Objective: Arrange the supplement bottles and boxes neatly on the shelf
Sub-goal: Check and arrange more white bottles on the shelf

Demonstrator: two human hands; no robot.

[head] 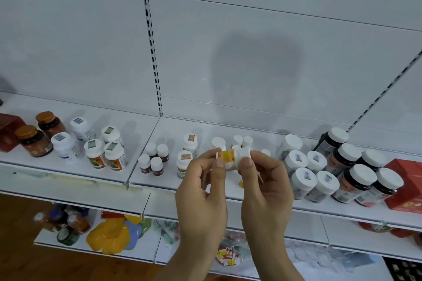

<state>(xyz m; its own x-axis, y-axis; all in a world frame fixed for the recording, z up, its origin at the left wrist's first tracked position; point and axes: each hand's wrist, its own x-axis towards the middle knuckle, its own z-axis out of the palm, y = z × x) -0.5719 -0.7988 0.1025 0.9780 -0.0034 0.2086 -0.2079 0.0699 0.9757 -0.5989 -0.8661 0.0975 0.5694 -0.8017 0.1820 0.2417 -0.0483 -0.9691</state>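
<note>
Both hands are up in front of the shelf (68, 173), just off its front edge, and between them lies a small yellow-labelled bottle (231, 157), turned on its side. The left hand (201, 191) pinches the base end, the right hand (265, 189) pinches the white cap end, fingers curled close. It looks light, rigid plastic with a glossy label, likely a bit slick. Best gripped round the body when set upright among its small white-capped neighbours (242, 141) toward the back edge.
</note>
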